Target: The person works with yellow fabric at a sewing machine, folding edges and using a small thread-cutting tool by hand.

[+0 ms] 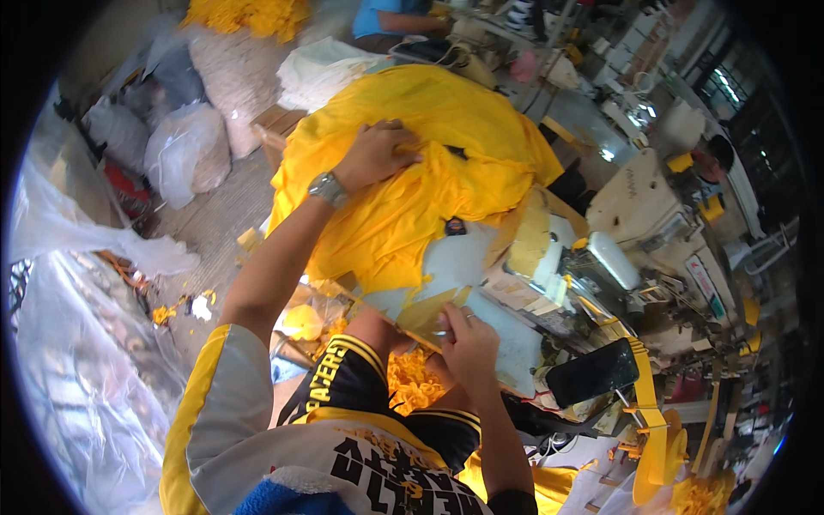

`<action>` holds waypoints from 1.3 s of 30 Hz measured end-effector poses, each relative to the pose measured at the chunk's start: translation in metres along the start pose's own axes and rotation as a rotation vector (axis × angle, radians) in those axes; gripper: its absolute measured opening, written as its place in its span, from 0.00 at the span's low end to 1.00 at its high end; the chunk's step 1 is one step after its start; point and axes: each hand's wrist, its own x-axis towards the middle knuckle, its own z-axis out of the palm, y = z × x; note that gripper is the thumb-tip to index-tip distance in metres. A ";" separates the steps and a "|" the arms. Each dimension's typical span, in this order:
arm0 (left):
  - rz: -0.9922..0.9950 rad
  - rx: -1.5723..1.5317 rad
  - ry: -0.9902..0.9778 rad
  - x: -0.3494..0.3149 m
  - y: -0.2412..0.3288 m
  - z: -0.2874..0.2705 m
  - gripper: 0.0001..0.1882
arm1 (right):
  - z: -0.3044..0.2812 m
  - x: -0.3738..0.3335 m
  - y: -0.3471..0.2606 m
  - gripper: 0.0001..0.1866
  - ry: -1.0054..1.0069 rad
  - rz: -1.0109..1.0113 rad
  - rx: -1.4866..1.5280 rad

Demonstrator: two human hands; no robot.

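Note:
A large heap of yellow fabric (412,103), which looks like garments with small dark labels, covers the far part of the work table (451,257). My left hand (378,154), with a watch at the wrist, lies on this cloth with its fingers stretched out. Closer to my lap, my right hand (470,343) is closed near the table's front edge. Something small and shiny shows at its fingers, too little of it to name. A flat tan piece (429,311) lies just beside that hand.
A sewing machine (644,206) stands to the right of the cloth. In front of it a phone (592,372) sits on a holder, beside a curved yellow strip (648,386). Stuffed plastic bags (187,150) line the left. At the back sits another person (395,21) in blue.

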 end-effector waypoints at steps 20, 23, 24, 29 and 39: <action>-0.014 -0.213 -0.239 -0.123 0.152 -0.047 0.17 | 0.001 -0.001 0.007 0.13 -0.015 -0.053 0.101; 0.151 -0.009 -0.364 -0.152 0.136 -0.019 0.17 | -0.010 -0.004 0.012 0.13 -0.065 -0.007 0.230; 0.184 0.029 -0.346 -0.155 0.141 -0.018 0.15 | -0.013 -0.006 0.014 0.13 -0.084 0.018 0.274; 0.310 0.057 -0.255 -0.157 0.146 -0.023 0.14 | -0.028 -0.011 0.014 0.14 -0.141 0.056 0.371; -0.289 -0.380 -0.256 -0.159 0.159 -0.024 0.08 | -0.039 0.006 -0.011 0.16 -0.269 0.213 0.567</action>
